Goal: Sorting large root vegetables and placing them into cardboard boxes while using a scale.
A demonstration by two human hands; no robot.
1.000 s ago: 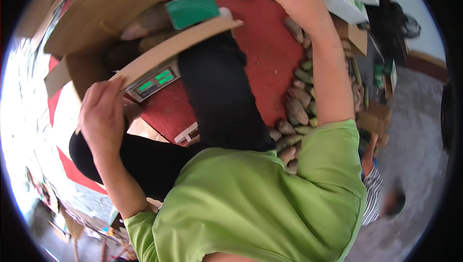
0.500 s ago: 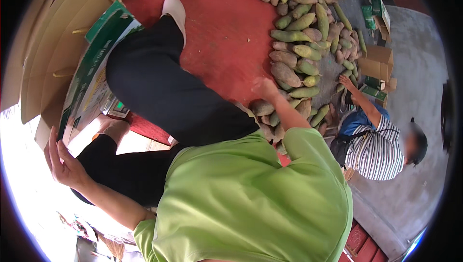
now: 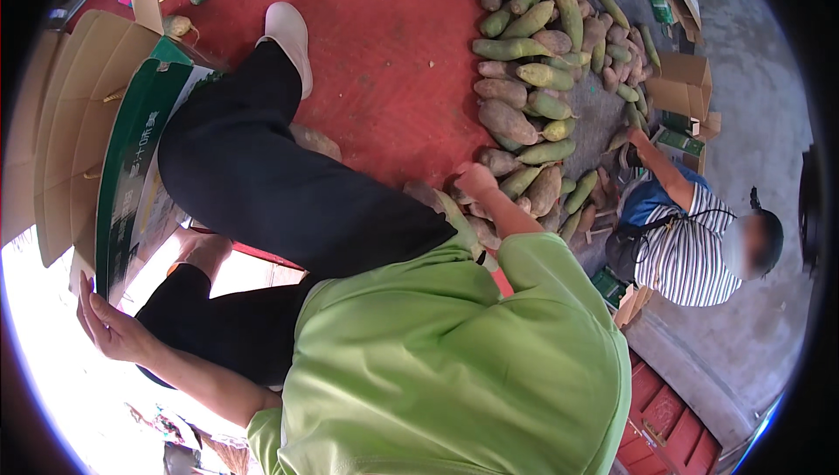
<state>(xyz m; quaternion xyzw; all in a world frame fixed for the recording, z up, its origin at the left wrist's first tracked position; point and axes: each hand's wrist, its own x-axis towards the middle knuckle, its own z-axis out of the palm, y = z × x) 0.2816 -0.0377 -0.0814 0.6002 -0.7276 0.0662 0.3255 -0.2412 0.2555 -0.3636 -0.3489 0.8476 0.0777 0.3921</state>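
The left hand (image 3: 114,332), fingers loosely parted, is by the green carton (image 3: 133,160), while the right hand (image 3: 476,180) is at the radishes (image 3: 509,122) heaped on the red floor (image 3: 384,73), its grip hidden from me.

Right hand (image 3: 474,180) down at the vegetable pile (image 3: 514,121)
It had dropped from its raised position a second earlier; the left hand (image 3: 114,328) had loosened and shifted outward along the carton (image 3: 131,160), and the striped-shirted co-worker (image 3: 686,248) had come more fully into view.
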